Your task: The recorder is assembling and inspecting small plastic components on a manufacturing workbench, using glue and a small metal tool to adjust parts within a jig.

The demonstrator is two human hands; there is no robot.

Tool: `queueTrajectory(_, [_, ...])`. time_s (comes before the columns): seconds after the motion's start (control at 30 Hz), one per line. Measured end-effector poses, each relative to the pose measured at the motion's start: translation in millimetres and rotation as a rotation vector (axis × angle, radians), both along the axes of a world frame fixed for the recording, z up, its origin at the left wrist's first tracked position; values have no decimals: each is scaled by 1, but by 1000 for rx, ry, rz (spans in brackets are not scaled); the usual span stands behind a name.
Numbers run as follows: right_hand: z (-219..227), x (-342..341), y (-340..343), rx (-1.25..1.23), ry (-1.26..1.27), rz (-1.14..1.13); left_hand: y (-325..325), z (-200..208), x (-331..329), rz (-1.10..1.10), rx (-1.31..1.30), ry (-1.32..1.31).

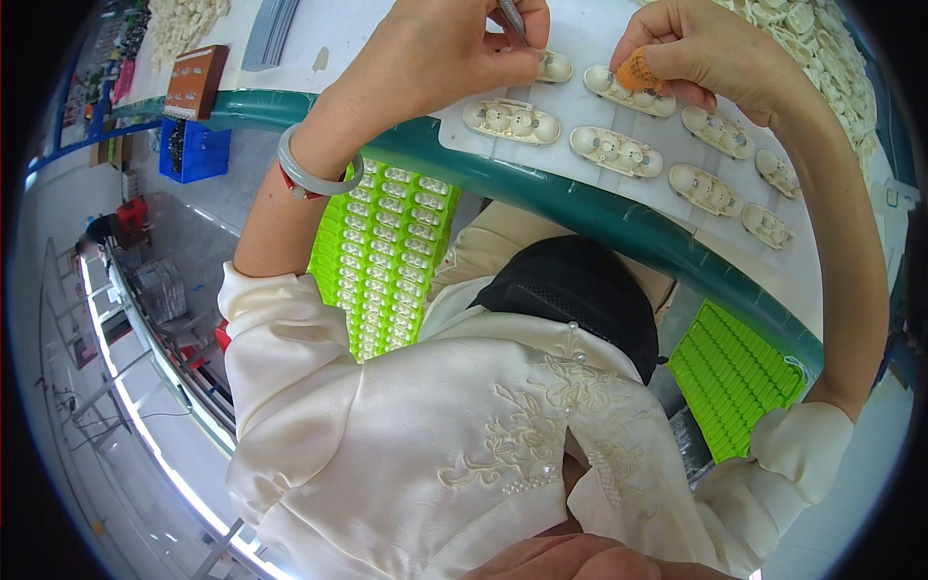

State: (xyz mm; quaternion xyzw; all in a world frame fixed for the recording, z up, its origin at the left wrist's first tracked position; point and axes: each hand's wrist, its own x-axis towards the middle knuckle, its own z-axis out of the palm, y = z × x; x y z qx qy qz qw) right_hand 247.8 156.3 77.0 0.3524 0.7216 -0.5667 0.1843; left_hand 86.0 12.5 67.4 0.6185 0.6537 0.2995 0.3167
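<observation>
My left hand (474, 53) is closed around a slim grey metal tool (513, 19). Its fingertips rest by a small oval white plastic part (554, 67), which they partly cover. My right hand (691, 53) is curled, with an orange textured finger cot (637, 72) on one fingertip. Those fingers press down over another oval white part (619, 94); anything pinched between them is hidden. Nearer me, several similar parts with rounded domes lie in rows, among them one below my left hand (511, 122) and one in the middle (616, 152).
The white table has a dark green rounded edge (483, 164). A heap of loose white parts (822, 48) lies at the far right. Grey strips (271, 34) and a brown box (196, 82) stand left, above a blue crate (198, 153). Green trays (324, 261) (735, 377) sit below.
</observation>
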Motion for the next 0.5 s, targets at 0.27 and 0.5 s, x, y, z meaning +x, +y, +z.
queueTrajectory(0.27, [11, -11, -9, 84, 60, -7, -2, -1, -2, -8, 12, 10])
queueTrajectory(0.5, [-11, -30, -13, 107, 191, 119, 0, -1, -2, -28, 49, 25])
